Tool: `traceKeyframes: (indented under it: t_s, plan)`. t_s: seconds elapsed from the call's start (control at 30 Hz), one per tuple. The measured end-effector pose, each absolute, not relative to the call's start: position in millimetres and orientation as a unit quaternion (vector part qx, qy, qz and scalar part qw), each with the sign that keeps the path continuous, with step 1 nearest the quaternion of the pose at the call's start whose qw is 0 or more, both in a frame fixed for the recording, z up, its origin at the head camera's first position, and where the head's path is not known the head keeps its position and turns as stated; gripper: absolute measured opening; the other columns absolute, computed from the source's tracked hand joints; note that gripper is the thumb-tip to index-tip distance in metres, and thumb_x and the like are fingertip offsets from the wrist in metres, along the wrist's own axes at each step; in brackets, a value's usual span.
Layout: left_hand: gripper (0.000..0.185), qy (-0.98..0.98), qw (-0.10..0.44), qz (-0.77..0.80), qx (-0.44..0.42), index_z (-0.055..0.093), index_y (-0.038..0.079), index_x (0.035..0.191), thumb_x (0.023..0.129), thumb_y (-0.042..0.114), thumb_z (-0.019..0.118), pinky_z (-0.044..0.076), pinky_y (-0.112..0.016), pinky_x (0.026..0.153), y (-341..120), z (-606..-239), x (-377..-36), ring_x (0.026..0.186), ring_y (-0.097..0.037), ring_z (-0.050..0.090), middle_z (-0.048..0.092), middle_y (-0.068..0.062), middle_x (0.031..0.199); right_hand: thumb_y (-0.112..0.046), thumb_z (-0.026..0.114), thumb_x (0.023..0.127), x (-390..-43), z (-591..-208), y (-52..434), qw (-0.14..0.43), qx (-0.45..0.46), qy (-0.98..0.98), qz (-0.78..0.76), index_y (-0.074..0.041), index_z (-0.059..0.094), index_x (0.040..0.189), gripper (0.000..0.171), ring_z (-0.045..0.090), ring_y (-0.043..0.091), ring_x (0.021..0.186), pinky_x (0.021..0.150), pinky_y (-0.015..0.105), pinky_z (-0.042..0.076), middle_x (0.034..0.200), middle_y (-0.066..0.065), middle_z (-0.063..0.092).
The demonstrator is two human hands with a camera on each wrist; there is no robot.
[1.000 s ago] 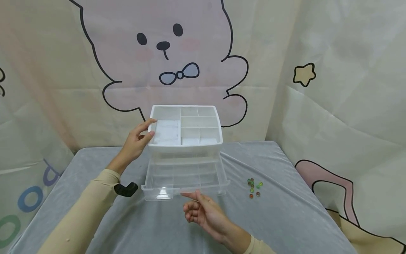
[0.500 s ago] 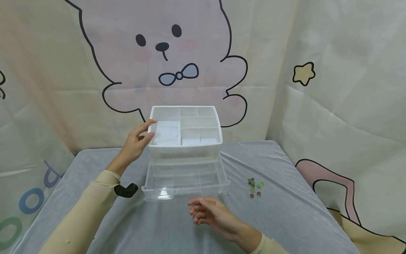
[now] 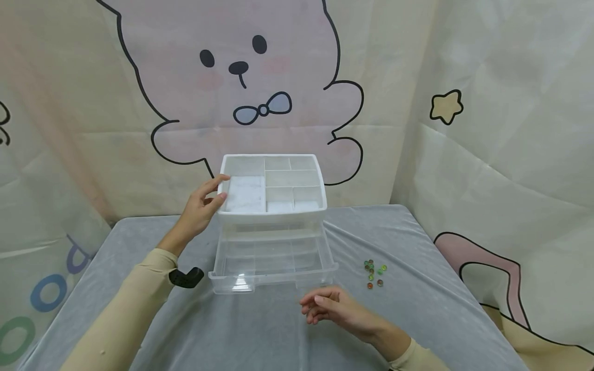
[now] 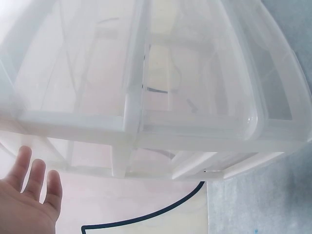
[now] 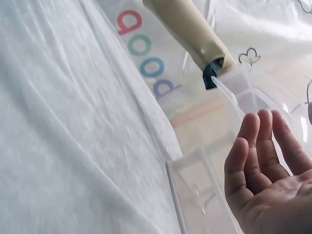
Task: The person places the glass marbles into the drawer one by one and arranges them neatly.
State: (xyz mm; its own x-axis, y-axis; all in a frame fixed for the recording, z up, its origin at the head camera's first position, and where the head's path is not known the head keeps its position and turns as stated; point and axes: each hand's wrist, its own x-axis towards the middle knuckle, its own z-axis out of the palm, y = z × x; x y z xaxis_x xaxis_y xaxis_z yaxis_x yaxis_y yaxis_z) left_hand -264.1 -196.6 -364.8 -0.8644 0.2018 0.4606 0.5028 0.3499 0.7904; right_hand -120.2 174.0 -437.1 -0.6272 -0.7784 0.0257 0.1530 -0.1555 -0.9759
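A white storage box (image 3: 271, 216) with a compartmented top tray (image 3: 247, 194) stands mid-table. Its clear plastic drawer (image 3: 274, 278) sticks out at the front toward me. My left hand (image 3: 197, 208) holds the top tray's left rim, thumb and index fingertip over the edge. In the left wrist view, three other fingers (image 4: 35, 178) extend beside the clear side wall. Just in front of the drawer's right corner, my right hand (image 3: 341, 312) hovers with loosely bent fingers and nothing in it. The right wrist view shows that palm (image 5: 282, 195) near the clear plastic.
Several small glass marbles (image 3: 371, 273) in green, amber and brown lie on the table right of the drawer. Grey cloth (image 3: 223, 330) covers the table. A printed curtain (image 3: 376, 51) hangs behind and at both sides.
My right hand has left the drawer's front edge and moved rightward and slightly toward me. My left hand stays on the rim; the box and drawer have not moved.
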Motion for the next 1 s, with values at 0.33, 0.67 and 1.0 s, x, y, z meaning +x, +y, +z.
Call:
traceKeyframes:
  t_s: [0.33, 0.67, 1.0]
  plan:
    - [0.044, -0.806, 0.144, -0.531, -0.220, 0.048, 0.007, 0.149, 0.106, 0.016, 0.051, 0.041, -0.013, 0.087, -197, -366, -265, 0.122, -0.005, 0.042, 0.041, -0.018, 0.156, -0.011, 0.033, 0.111, -135, -425, 220, 0.286, -0.323, 0.576, -0.694, -0.012, 0.066, 0.130, 0.037, 0.068, 0.007, 0.108, 0.098, 0.027, 0.052, 0.120, -0.007, 0.071]
    - [0.044, -0.805, 0.138, -0.535, -0.217, 0.047, 0.006, 0.149, 0.106, 0.014, 0.050, 0.041, -0.014, 0.089, -195, -364, -263, 0.131, -0.027, 0.043, 0.040, -0.019, 0.157, -0.009, 0.025, 0.112, -152, -411, 259, 0.251, -0.357, 0.562, -0.702, -0.011, 0.064, 0.131, 0.044, 0.066, 0.008, 0.111, 0.097, 0.023, 0.049, 0.120, -0.007, 0.070]
    - [0.045, -0.797, 0.134, -0.546, -0.222, 0.045, 0.006, 0.150, 0.106, 0.011, 0.049, 0.040, -0.013, 0.090, -195, -364, -264, 0.135, -0.034, 0.043, 0.039, -0.019, 0.158, -0.011, 0.019, 0.112, -180, -413, 286, 0.197, -0.331, 0.575, -0.721, -0.012, 0.065, 0.129, 0.049, 0.065, 0.008, 0.110, 0.100, 0.025, 0.049, 0.119, -0.005, 0.069]
